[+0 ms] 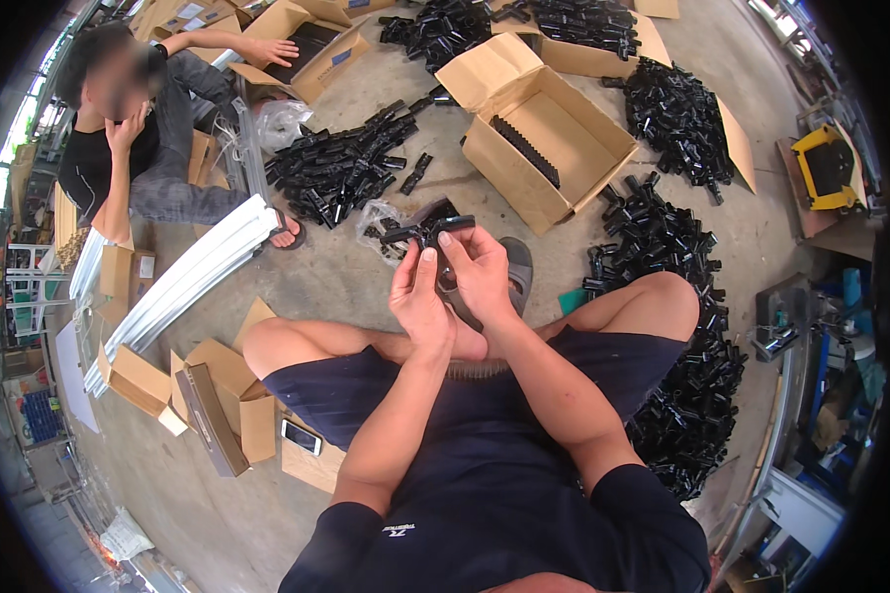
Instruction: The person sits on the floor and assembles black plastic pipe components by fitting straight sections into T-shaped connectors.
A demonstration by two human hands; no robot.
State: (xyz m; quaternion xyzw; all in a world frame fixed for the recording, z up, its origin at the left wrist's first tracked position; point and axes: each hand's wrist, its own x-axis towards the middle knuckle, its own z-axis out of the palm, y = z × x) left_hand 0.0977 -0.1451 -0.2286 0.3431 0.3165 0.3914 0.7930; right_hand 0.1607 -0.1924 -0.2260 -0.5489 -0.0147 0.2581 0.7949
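Between my two hands, in front of my crossed legs, is a dark black connector-like piece (pixel 427 231) with arms sticking out to both sides. My left hand (pixel 422 304) pinches it from below with the thumb up. The fingers of my right hand (pixel 479 273) close on its right arm. Just beyond, a crumpled clear plastic bag (pixel 377 223) lies on the floor. A heap of similar black pieces (pixel 338 166) is ahead to the left, with a single loose piece (pixel 416 174) beside it. An open cardboard box (pixel 512 176) ahead to the right holds a neat row of black pieces.
More black heaps (pixel 677 124) lie far right and along my right leg (pixel 653 306). To the left are long white strips (pixel 183 282), opened cartons (pixel 213 410) and a phone (pixel 302 437). A co-worker (pixel 158 158) sits far left, one hand at another box (pixel 331 64).
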